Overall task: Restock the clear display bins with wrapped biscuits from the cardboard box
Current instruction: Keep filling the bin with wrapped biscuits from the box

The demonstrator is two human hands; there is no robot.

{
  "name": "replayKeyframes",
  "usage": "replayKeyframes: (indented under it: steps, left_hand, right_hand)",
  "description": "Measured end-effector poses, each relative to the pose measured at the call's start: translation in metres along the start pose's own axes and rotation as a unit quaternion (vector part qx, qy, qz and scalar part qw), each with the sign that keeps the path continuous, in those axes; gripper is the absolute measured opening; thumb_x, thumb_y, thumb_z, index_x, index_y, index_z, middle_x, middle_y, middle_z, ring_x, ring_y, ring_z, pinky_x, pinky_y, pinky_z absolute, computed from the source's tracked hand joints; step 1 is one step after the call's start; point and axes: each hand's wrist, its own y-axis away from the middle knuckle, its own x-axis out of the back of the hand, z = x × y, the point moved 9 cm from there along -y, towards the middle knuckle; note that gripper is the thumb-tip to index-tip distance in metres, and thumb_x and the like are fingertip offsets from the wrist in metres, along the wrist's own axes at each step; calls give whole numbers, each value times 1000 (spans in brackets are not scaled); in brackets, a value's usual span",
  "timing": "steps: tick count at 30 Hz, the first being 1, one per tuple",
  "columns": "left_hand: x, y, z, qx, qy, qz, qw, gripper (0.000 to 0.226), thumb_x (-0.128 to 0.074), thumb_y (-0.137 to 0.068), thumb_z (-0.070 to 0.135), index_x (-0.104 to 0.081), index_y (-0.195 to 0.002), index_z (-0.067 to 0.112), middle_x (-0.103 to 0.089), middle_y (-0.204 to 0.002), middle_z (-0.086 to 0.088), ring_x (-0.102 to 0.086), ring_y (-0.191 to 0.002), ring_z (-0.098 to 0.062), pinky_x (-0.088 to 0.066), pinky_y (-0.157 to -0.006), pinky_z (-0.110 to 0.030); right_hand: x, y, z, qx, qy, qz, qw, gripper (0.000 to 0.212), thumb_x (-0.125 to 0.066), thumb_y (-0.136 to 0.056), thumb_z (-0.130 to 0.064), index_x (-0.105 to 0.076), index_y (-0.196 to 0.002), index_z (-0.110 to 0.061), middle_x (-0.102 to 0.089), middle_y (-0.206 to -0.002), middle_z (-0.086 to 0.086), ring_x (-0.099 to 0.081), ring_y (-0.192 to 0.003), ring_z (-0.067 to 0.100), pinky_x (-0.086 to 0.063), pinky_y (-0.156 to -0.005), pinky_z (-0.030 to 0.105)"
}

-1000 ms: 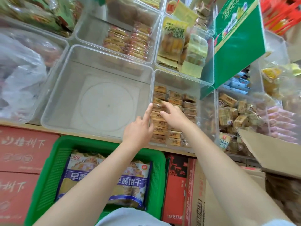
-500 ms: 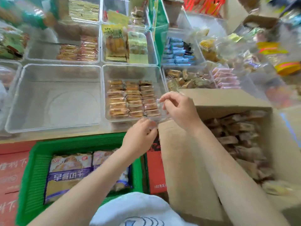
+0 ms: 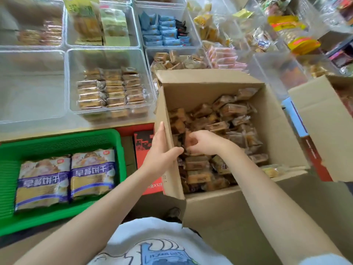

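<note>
An open cardboard box (image 3: 225,205) stands in front of me, loosely filled with brown wrapped biscuits (image 3: 225,127). My left hand (image 3: 162,153) holds the box's left wall, fingers along the outside and thumb over the edge. Inside the box, my right hand (image 3: 205,142) has its fingers curled round a wrapped biscuit near that wall. Behind and to the left, a clear display bin (image 3: 107,52) holds the same biscuits (image 3: 112,90) laid in neat rows across its front half.
An empty clear bin (image 3: 32,54) sits left of the stocked one. More bins of snacks fill the shelf behind. Below the shelf, a green basket (image 3: 57,138) holds two biscuit bags, beside red cartons (image 3: 142,148). Another cardboard box (image 3: 324,121) stands at the right.
Both hands have left the clear bin and come back to the cardboard box. The left hand has taken hold of its wall and the right has reached in among the biscuits. The view swung right.
</note>
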Motion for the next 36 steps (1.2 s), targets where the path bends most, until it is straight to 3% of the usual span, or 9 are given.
replayKeyframes:
  steps: [5, 12, 18, 24, 26, 28, 31, 34, 36]
  left_hand:
    - [-1, -3, -10, -12, 27, 17, 999, 97, -64, -76, 50, -7, -155, 53, -20, -165, 17, -28, -150, -17, -32, -118, -55]
    - [-5, 1, -10, -28, 60, 54, 996, 89, -63, -77, 46, -17, -153, 53, -30, -161, 14, -37, -145, -18, -37, -115, -56]
    - [-2, -6, -8, -38, 48, 36, 997, 91, -65, -76, 47, -16, -153, 56, -31, -162, 12, -37, -146, -22, -36, -114, -60]
    - [-2, -9, -12, -31, 42, 25, 998, 91, -64, -75, 48, -14, -151, 59, -31, -162, 12, -37, -146, -19, -36, -115, -57]
    - [2, -9, -14, -20, 29, 31, 999, 94, -68, -73, 50, -17, -152, 55, -35, -160, 14, -41, -143, -19, -40, -112, -56]
    - [10, -5, -6, -27, -1, 61, 998, 93, -71, -73, 54, -27, -154, 44, -41, -155, 14, -45, -138, -13, -45, -109, -47]
    - [39, 0, 23, -73, -5, 142, 987, 58, -73, -87, 41, -53, -141, 31, -57, -139, 10, -55, -123, -3, -50, -101, -33]
    - [72, -1, 60, -98, 104, 141, 980, 34, -70, -93, 29, -64, -127, 26, -67, -124, 1, -66, -107, -11, -56, -94, -38]
    - [92, -5, 81, -119, 159, 97, 975, 50, -74, -87, 37, -59, -134, 26, -66, -127, -2, -68, -108, -16, -58, -90, -38]
  right_hand:
    - [-41, -4, 16, -32, 166, -143, 975, 77, -76, -86, -36, -39, -151, -16, -47, -149, 6, -50, -131, 25, -46, -100, 36]
    - [-46, -10, 24, 6, 141, -116, 983, 73, -80, -82, -40, -49, -143, -15, -56, -136, 4, -56, -119, 24, -50, -94, 34]
    - [-40, -9, 22, 60, 109, -101, 987, 38, -81, -82, -31, -60, -113, -29, -56, -122, -3, -57, -105, 18, -53, -84, 31]
    - [-37, 3, 25, 64, 8, -122, 990, 44, -74, -86, -36, -53, -124, -33, -56, -126, -5, -61, -98, 11, -58, -80, 28]
    - [-15, 8, 19, 91, -114, -61, 988, 46, -71, -87, -33, -53, -129, -36, -56, -126, -8, -61, -104, 10, -56, -84, 29]
    - [24, 19, 14, 133, -205, 92, 965, 45, -71, -86, -25, -55, -126, -38, -54, -122, -12, -58, -110, 14, -52, -86, 27]
    - [79, 51, -6, 223, -236, 307, 894, 52, -71, -85, -14, -54, -127, -39, -50, -121, -23, -47, -119, 16, -44, -99, 28]
    - [102, 65, -45, 266, -245, 334, 870, 66, -72, -85, -9, -49, -138, -40, -52, -124, -25, -45, -121, 12, -39, -100, 17]
    - [105, 64, -76, 283, -241, 323, 870, 71, -74, -84, -10, -46, -142, -41, -55, -125, -22, -47, -122, 11, -38, -98, 13]
